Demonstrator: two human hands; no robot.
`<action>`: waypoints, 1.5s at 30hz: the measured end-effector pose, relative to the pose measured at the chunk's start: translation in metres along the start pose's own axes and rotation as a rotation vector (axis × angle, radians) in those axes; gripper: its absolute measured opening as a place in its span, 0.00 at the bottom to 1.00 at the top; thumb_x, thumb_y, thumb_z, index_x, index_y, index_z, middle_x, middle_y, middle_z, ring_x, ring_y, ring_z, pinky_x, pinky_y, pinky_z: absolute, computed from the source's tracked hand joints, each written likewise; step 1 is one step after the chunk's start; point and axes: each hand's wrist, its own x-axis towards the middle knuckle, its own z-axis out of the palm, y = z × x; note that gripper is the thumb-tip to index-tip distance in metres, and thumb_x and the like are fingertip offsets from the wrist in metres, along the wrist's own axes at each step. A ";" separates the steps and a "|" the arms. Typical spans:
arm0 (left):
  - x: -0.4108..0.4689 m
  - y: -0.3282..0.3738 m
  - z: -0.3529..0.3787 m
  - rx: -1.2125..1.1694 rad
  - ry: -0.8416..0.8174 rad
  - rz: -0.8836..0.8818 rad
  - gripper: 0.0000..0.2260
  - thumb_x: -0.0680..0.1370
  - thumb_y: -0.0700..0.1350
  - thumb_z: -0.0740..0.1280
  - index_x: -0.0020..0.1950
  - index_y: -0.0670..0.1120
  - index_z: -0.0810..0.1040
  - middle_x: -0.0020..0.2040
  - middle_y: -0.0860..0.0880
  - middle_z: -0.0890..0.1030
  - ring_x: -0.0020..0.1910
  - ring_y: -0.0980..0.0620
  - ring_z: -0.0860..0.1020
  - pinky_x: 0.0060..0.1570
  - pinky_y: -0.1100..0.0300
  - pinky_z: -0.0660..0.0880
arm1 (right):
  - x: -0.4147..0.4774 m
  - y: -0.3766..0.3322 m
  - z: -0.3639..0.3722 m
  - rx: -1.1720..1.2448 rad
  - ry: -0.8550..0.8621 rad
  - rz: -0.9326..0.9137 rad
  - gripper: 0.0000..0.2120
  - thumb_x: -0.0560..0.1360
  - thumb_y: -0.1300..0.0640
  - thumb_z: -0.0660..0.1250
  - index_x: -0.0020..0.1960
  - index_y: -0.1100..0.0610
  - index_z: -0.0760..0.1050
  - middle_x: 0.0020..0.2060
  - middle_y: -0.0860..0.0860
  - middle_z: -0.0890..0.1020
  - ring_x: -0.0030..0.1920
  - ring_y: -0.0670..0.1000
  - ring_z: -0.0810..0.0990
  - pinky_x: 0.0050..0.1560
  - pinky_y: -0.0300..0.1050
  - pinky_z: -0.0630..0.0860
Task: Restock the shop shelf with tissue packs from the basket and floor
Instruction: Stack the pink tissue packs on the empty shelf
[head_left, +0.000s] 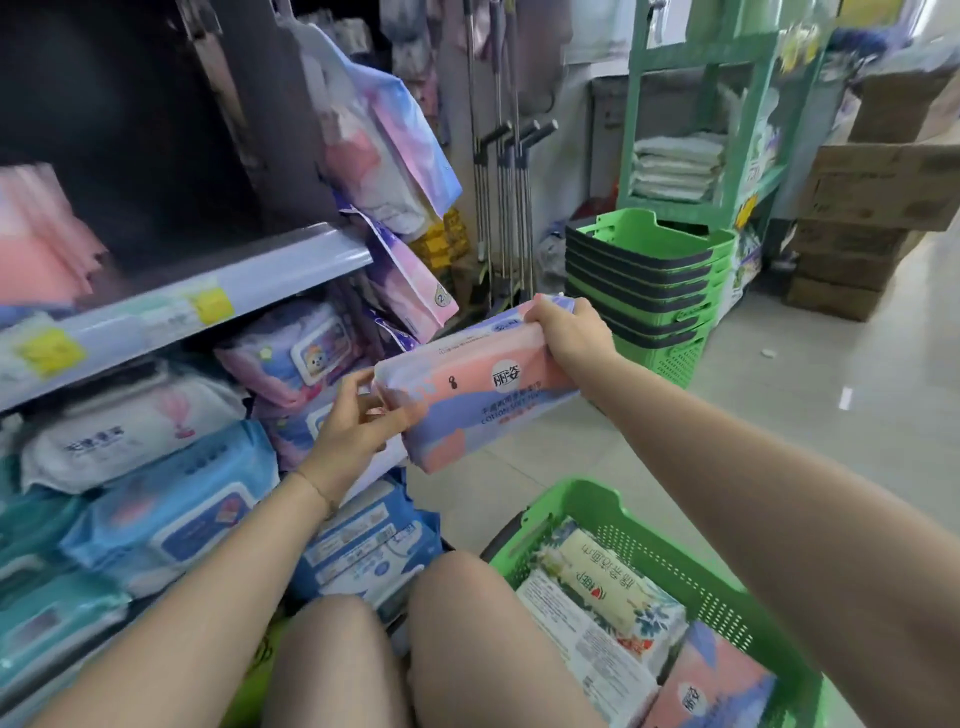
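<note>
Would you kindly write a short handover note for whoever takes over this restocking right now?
Left hand grips the left end of the pink-and-purple tissue pack; right hand grips the right end. Pack is in the air beside the shelf, not yet placed. Shelf is already well stocked. Several packs lie in the green basket by the knees. Left: shelve this pack, then the basket's.

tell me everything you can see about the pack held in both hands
The pack is a soft, plastic-wrapped block, pink and lilac with white patches, with a small logo and lines of print on its face. It looks sealed and full. It is held in the air, tilted with its right end higher, in front of the shelf and beyond the basket. The left hand pinches its lower left end; the right hand grips its upper right end.
</note>
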 end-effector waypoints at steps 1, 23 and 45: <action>-0.002 0.008 -0.009 0.015 0.023 0.048 0.32 0.56 0.52 0.80 0.56 0.55 0.69 0.48 0.53 0.80 0.46 0.55 0.78 0.49 0.56 0.77 | 0.001 -0.013 0.005 0.011 -0.005 -0.029 0.30 0.67 0.40 0.64 0.63 0.57 0.70 0.58 0.56 0.75 0.58 0.58 0.73 0.62 0.54 0.69; -0.088 0.170 -0.224 0.106 0.771 0.557 0.13 0.73 0.38 0.71 0.46 0.52 0.70 0.42 0.54 0.77 0.42 0.59 0.77 0.45 0.63 0.74 | -0.093 -0.207 0.150 0.420 -0.601 -0.604 0.32 0.65 0.54 0.77 0.61 0.53 0.62 0.48 0.49 0.77 0.48 0.49 0.80 0.43 0.40 0.78; -0.077 0.201 -0.313 0.912 1.106 0.367 0.13 0.71 0.41 0.73 0.52 0.48 0.73 0.58 0.44 0.71 0.58 0.43 0.70 0.54 0.58 0.66 | -0.123 -0.261 0.269 -0.185 -0.317 -1.103 0.15 0.73 0.56 0.61 0.59 0.51 0.72 0.59 0.54 0.72 0.54 0.58 0.71 0.54 0.54 0.72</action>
